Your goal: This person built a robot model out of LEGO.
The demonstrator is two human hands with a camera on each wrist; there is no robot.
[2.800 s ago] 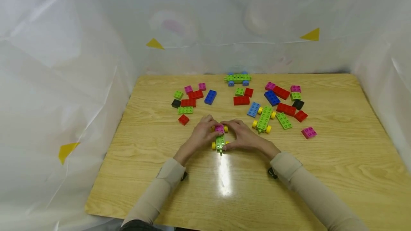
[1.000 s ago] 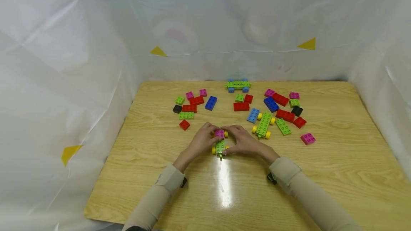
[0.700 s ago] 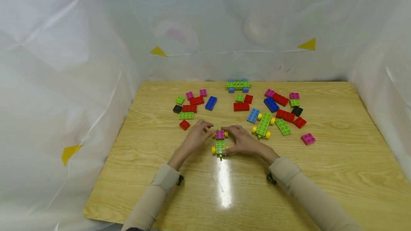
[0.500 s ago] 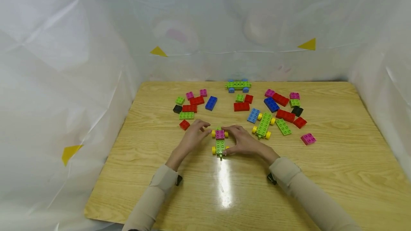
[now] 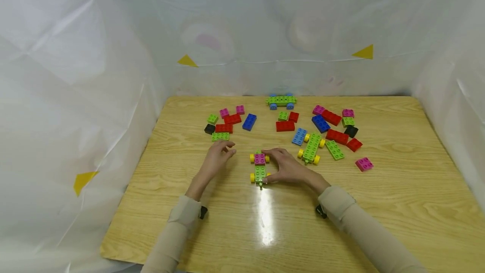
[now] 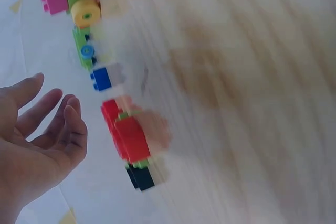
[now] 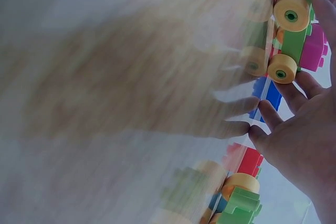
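Observation:
A pink brick [image 5: 259, 159] sits on the far end of a green toy car base [image 5: 260, 172] with yellow wheels, in the middle of the head view. My right hand [image 5: 286, 167] grips this base from its right side, thumb at the near end and index finger at the far end. In the right wrist view a yellow wheel [image 7: 282, 68] shows beside my fingers. To the left, apart from the car, my left hand [image 5: 214, 160] hovers with loosely bent fingers and nothing in them. It covers the spot of the small red brick; the green brick [image 5: 220, 136] lies just beyond it.
Loose bricks lie at the left, including a black brick [image 5: 210, 129] and a blue brick [image 5: 249, 122]. A second yellow-wheeled base [image 5: 312, 148] stands right of my right hand, amid more bricks. A blue-wheeled base [image 5: 281, 100] stands at the table's back edge.
My left hand has let go of the pink brick and moved left, away from the car base. The right hand keeps its grip in place. The head view has tilted slightly upward.

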